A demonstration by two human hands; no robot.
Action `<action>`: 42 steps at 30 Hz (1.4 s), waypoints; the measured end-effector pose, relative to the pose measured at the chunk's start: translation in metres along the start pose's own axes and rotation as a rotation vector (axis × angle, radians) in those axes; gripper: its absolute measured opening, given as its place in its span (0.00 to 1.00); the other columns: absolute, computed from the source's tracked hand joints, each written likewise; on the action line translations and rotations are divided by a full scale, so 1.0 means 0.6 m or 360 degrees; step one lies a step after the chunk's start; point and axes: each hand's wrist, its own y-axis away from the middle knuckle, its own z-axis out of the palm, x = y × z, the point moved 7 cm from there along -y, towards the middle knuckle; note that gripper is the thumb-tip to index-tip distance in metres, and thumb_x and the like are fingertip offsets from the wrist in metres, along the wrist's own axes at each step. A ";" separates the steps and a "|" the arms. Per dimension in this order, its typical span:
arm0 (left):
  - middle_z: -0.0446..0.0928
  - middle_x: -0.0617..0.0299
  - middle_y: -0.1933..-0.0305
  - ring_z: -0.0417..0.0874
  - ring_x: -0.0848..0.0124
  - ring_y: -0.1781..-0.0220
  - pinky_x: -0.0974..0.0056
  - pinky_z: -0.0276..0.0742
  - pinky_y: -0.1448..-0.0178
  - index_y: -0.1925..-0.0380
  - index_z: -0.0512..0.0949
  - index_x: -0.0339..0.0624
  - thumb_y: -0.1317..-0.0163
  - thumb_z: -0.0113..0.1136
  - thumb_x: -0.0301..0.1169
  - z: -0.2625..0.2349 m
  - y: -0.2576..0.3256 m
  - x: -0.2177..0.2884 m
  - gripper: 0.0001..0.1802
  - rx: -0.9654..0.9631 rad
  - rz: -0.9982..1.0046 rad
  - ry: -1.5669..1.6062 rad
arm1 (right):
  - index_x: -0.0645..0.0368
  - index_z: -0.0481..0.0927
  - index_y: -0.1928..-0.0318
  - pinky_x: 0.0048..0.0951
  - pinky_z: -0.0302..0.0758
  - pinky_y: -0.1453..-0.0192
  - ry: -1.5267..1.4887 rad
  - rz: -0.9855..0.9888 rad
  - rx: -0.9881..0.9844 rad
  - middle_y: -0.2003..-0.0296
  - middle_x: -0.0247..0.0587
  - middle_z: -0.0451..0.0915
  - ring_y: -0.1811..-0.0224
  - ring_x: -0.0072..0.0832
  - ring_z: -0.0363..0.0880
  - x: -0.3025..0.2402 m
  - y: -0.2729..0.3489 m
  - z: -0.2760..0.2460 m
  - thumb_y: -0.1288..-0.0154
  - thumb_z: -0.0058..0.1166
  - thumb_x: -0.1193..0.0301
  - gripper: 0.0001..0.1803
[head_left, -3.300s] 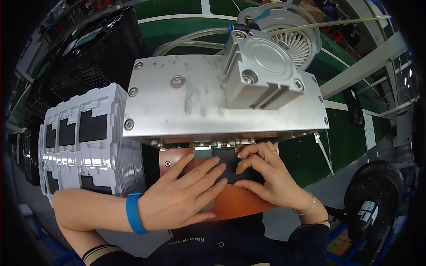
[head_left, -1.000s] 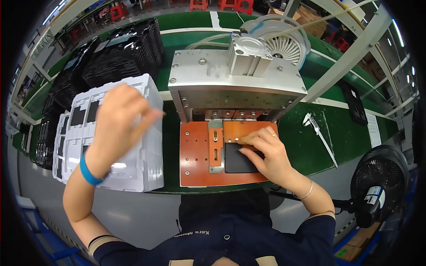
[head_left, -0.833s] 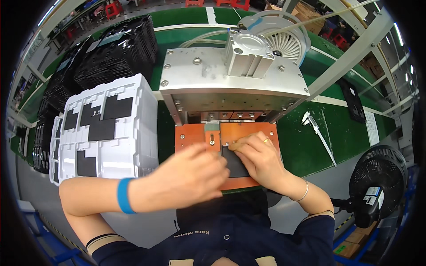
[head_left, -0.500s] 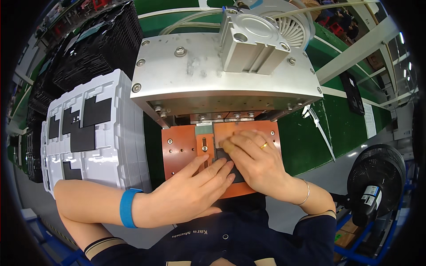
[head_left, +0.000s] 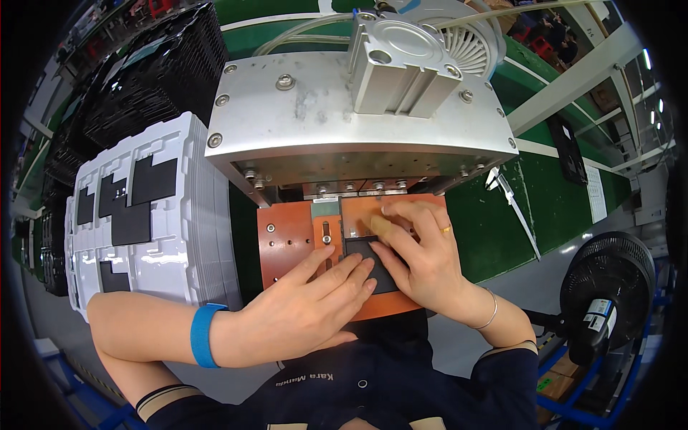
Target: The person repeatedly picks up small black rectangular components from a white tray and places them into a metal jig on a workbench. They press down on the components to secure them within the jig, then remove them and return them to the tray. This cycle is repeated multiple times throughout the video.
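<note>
A flat black square part [head_left: 369, 259] lies on the orange-brown fixture plate [head_left: 285, 240] under a grey metal press [head_left: 337, 118]. My left hand [head_left: 301, 304] rests flat on the plate, its fingertips touching the part's left and lower edge. My right hand [head_left: 423, 258] presses on the part from the right, fingers spread, the index finger wearing a tan finger cot near the part's top edge. Most of the part is hidden by my fingers. A blue band is on my left wrist, a thin bracelet on the right.
A stack of white trays [head_left: 140, 215] holding black square parts stands to the left. Black trays [head_left: 136, 79] are piled behind it. A black fan [head_left: 609, 294] sits at the right. A green surface [head_left: 494, 229] and tweezers [head_left: 512, 208] lie right of the fixture.
My left hand came back from the white tray stack to the fixture plate and now lies beside my right hand on the black part. My head has moved closer.
</note>
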 end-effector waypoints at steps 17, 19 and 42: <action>0.72 0.45 0.32 0.72 0.54 0.29 0.42 0.67 0.28 0.36 0.73 0.36 0.34 0.60 0.54 0.003 0.002 0.000 0.37 0.0021 0.0009 0.0012 | 0.52 0.84 0.50 0.38 0.70 0.47 -0.0083 -0.0098 -0.0121 0.47 0.37 0.76 0.47 0.37 0.73 -0.008 0.003 0.011 0.46 0.63 0.76 0.20; 0.72 0.45 0.32 0.72 0.54 0.29 0.42 0.67 0.28 0.36 0.73 0.36 0.34 0.60 0.54 0.003 0.001 0.000 0.37 0.0014 0.0015 0.0009 | 0.51 0.84 0.50 0.38 0.70 0.47 -0.0062 -0.0136 -0.0162 0.47 0.37 0.76 0.47 0.37 0.73 -0.010 0.003 0.014 0.46 0.62 0.75 0.20; 0.68 0.44 0.28 0.64 0.51 0.23 0.41 0.57 0.24 0.35 0.72 0.36 0.37 0.60 0.61 -0.012 -0.007 -0.055 0.43 0.0015 -0.0258 0.0158 | 0.59 0.86 0.57 0.37 0.78 0.46 -0.0398 0.0046 -0.0198 0.49 0.41 0.82 0.49 0.41 0.78 0.046 0.003 -0.018 0.48 0.74 0.67 0.18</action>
